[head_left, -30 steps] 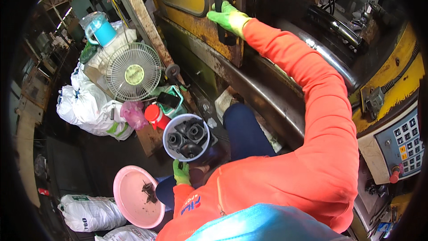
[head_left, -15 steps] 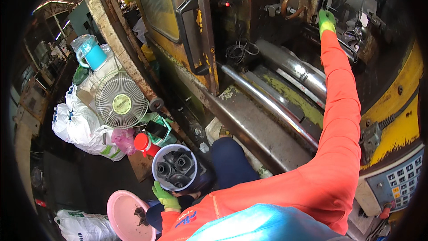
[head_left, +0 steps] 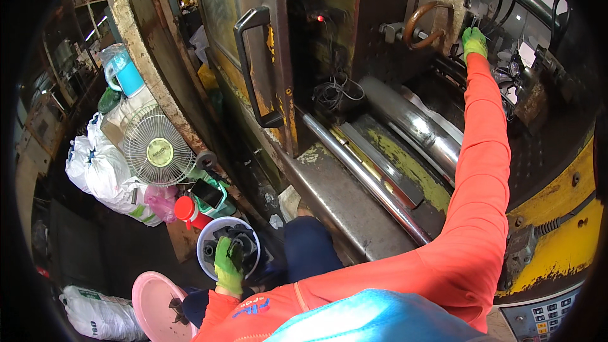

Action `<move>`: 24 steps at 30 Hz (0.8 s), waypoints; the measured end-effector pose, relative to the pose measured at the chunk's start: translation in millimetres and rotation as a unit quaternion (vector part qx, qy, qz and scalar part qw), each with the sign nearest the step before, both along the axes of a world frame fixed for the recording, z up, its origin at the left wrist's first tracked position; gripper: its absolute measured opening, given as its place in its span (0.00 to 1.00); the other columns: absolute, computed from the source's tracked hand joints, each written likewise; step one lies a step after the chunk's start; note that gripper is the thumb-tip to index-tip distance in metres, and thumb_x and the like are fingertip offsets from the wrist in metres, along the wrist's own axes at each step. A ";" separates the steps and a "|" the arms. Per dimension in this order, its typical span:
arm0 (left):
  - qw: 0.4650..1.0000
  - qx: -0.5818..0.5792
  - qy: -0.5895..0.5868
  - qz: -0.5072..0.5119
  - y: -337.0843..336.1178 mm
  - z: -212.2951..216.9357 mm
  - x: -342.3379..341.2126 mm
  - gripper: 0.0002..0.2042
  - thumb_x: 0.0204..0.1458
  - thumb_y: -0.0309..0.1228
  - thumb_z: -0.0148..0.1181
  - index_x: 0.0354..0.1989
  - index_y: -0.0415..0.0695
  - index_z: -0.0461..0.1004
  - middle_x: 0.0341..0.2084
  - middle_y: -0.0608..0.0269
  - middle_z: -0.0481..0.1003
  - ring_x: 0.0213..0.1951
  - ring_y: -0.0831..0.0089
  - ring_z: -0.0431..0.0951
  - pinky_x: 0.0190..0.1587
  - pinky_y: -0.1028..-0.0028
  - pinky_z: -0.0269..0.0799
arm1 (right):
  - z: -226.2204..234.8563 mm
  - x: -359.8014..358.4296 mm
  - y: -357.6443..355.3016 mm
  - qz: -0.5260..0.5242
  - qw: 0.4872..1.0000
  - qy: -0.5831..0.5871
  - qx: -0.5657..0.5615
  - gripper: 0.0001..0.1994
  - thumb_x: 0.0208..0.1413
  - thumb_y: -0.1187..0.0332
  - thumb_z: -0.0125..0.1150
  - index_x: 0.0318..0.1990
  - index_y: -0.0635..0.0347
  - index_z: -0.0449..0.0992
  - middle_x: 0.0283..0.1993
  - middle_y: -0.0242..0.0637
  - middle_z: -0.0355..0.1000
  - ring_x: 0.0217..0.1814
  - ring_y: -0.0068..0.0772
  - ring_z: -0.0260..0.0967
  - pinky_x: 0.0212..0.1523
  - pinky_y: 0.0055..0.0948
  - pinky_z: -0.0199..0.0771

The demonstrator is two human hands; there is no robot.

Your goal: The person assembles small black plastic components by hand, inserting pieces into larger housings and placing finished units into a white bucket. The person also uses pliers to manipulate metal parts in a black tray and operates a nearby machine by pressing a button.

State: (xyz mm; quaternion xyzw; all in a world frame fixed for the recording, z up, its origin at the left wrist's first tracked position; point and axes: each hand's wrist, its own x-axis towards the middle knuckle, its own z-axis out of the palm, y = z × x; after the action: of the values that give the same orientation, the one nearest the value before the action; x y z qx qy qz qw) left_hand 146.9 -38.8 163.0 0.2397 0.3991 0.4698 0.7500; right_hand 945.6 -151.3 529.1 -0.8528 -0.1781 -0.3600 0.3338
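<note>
While the right hand [head_left: 474, 42] is stretched far into the machine, in the head view, the left hand [head_left: 228, 265] is low over the pail [head_left: 201, 248], among the dark hollow parts [head_left: 244, 238]. These parts lie inside the pail, beyond and around the left fingers. The left hand seems half open, its fingers a little bent against a part; whether it holds one, I cannot tell. The right hand looks partly curled, but it is too small to see what it grips, if anything. Just left of it is a brown ring [head_left: 410, 25]; nearer to the body than it lies a shiny cylinder [head_left: 423, 128]. Nearer than the left hand, to its left, is a pink basin [head_left: 142, 301]. I judge the step as handling parts at the pail while reaching into the machine; lifting one would call for a firm left grip, clear of its neighbours.
</note>
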 end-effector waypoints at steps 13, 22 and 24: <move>0.992 0.071 0.037 0.094 13.6 49.8 -40.6 0.17 0.59 0.37 0.54 0.55 0.45 0.71 0.44 0.63 0.74 0.43 0.70 0.75 0.44 0.73 0.73 | -3.6 8.6 -28.9 -0.188 0.934 -0.170 -0.251 0.15 0.58 0.65 0.48 0.42 0.61 0.81 0.44 0.44 0.77 0.49 0.44 0.73 0.49 0.36 0.73; 0.955 0.198 -0.098 -0.200 7.8 153.9 27.7 0.18 0.61 0.39 0.53 0.53 0.40 0.72 0.39 0.64 0.74 0.38 0.73 0.73 0.40 0.73 0.69 | 38.0 -224.7 -25.5 0.263 0.890 -0.348 0.138 0.15 0.58 0.67 0.55 0.47 0.68 0.75 0.43 0.48 0.74 0.46 0.48 0.72 0.49 0.39 0.71; 0.910 0.264 -0.133 -0.293 5.3 175.6 43.8 0.24 0.64 0.43 0.48 0.62 0.38 0.64 0.42 0.65 0.72 0.39 0.75 0.73 0.40 0.74 0.69 | 38.5 -322.2 -6.7 0.447 0.797 -0.404 0.034 0.13 0.53 0.74 0.59 0.46 0.65 0.76 0.43 0.45 0.75 0.47 0.47 0.73 0.50 0.40 0.72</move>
State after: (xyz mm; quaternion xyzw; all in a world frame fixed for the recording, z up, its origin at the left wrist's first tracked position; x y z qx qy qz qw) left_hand 190.7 -33.5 338.6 0.4702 0.0694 0.3449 0.8094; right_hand 623.4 -157.9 567.6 -0.4432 -0.6463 -0.4883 0.3840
